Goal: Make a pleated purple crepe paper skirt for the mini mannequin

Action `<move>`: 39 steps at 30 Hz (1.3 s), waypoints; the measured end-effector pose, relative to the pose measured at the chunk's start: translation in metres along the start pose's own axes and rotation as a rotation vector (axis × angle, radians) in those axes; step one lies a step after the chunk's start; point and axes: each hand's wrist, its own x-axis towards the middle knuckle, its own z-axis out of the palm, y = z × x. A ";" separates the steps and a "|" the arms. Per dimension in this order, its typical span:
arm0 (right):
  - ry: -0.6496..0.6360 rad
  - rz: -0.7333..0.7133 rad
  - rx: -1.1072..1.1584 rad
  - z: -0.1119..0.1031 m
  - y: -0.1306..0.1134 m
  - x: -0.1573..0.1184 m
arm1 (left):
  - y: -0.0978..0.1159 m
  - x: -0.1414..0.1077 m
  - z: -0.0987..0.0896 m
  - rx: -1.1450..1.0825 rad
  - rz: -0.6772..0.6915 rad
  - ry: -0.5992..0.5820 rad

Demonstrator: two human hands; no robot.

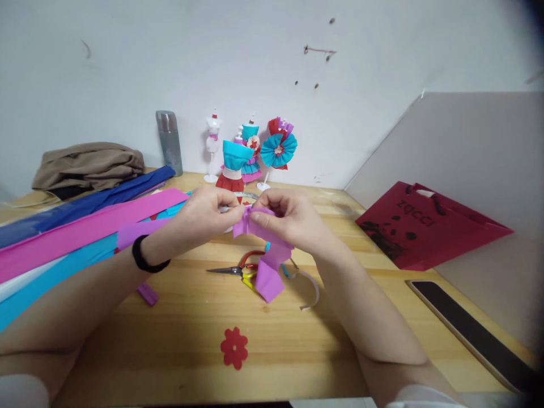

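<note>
A purple crepe paper strip [272, 258] is held up over the middle of the table, its top edge gathered into small folds. My left hand [216, 207] pinches the gathered end, and my right hand [287, 218] grips the strip just beside it. The strip's loose end hangs down in front of scissors [232, 271] with red and yellow handles, hiding part of them. A thin pale strip [314, 286] curls on the table to the right. Nearer to me lies a red flower cutout [234, 348].
Coloured paper strips [93, 232] lie on the left, by a brown cloth [89, 164] and a grey flask [169, 141]. Small dress forms [236, 158] with paper outfits stand by the wall. On the right are a red paper bag [408, 232] and a phone [463, 328].
</note>
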 end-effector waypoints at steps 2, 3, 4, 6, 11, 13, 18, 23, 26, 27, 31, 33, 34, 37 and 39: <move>-0.025 0.000 0.030 -0.001 -0.001 0.000 | -0.001 0.000 0.000 -0.015 0.024 0.006; -0.029 -0.002 0.038 -0.001 -0.002 -0.001 | -0.001 0.000 0.000 -0.022 0.031 0.009; -0.027 -0.004 0.044 -0.002 -0.002 0.000 | -0.001 0.000 0.000 -0.027 0.031 0.010; -0.011 0.001 0.051 -0.003 -0.001 0.000 | -0.001 0.000 0.000 -0.027 0.018 0.014; 0.045 0.024 0.040 -0.001 0.000 0.001 | 0.002 0.000 0.000 0.018 0.007 0.012; 0.051 0.027 0.033 0.000 0.000 0.001 | 0.002 -0.001 0.001 0.033 0.012 0.009; 0.060 0.038 0.022 0.000 0.000 0.001 | 0.001 -0.001 0.002 0.084 0.007 0.035; 0.066 0.029 0.006 0.001 0.001 0.002 | 0.001 -0.001 0.002 0.089 0.004 0.035; 0.081 0.030 -0.008 0.002 0.002 0.002 | 0.002 -0.001 0.002 0.083 0.001 0.034; 0.091 0.028 -0.009 0.003 0.001 0.002 | 0.002 -0.001 0.003 0.085 -0.003 0.034; 0.104 0.055 0.013 0.002 -0.001 0.001 | 0.004 -0.003 0.003 0.080 0.007 0.030; 0.065 0.089 0.036 0.002 -0.003 0.001 | 0.004 -0.002 0.002 0.071 0.024 0.023; 0.040 0.104 0.050 0.001 -0.003 0.001 | 0.004 -0.002 0.002 0.063 0.032 0.018; 0.007 0.121 0.087 -0.001 -0.003 0.002 | 0.006 -0.001 0.000 0.021 0.049 0.002; 0.014 0.124 0.090 -0.002 -0.003 0.002 | 0.009 -0.002 -0.002 -0.028 0.040 -0.015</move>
